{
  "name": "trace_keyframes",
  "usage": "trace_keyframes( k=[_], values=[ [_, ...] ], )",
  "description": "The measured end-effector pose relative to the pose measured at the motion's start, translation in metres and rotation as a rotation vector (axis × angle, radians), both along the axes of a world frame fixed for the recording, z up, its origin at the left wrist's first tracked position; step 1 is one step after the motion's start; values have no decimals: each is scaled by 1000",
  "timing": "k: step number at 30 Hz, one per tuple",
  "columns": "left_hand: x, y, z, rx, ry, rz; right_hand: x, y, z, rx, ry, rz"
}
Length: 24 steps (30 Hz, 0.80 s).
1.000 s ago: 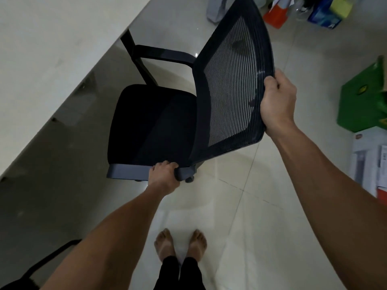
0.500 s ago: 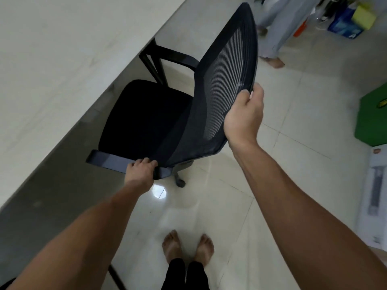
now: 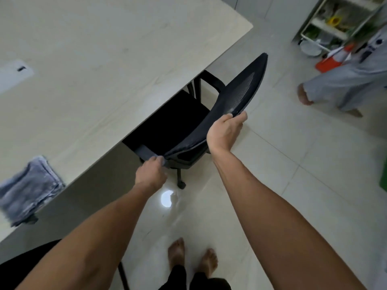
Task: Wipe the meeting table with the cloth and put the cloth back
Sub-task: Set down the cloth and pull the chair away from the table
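I stand on a pale glossy tiled floor [image 3: 293, 168] mirroring a round lamp glare [image 3: 167, 198], with a wire shelf rack [image 3: 335, 24] in the far corner.

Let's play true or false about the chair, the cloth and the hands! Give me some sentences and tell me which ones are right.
1. The right hand grips the chair's mesh back. True.
2. The left hand holds the cloth. False: it grips the chair's armrest; the cloth lies on the table.
3. The chair's seat is partly under the table. True.
4. The cloth is on the floor. False: it lies near the table's edge.
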<state>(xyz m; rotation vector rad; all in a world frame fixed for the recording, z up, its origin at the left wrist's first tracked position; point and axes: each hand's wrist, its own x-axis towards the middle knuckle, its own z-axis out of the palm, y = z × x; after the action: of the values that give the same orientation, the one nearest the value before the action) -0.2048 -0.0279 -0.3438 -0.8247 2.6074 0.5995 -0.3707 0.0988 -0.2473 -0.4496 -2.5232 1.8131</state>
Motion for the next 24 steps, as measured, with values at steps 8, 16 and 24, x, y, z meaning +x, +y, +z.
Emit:
trace_keyframes(
  k=[8,16,24],
  values=[
    [-16,12,100,-53,232,160,-35,47,33,434,144,320],
    [-73,42,155,-220,452,346,-147,84,44,614,312,707],
    [-127,130,165,-316,417,394,-218,122,53,796,558,1264]
  ],
)
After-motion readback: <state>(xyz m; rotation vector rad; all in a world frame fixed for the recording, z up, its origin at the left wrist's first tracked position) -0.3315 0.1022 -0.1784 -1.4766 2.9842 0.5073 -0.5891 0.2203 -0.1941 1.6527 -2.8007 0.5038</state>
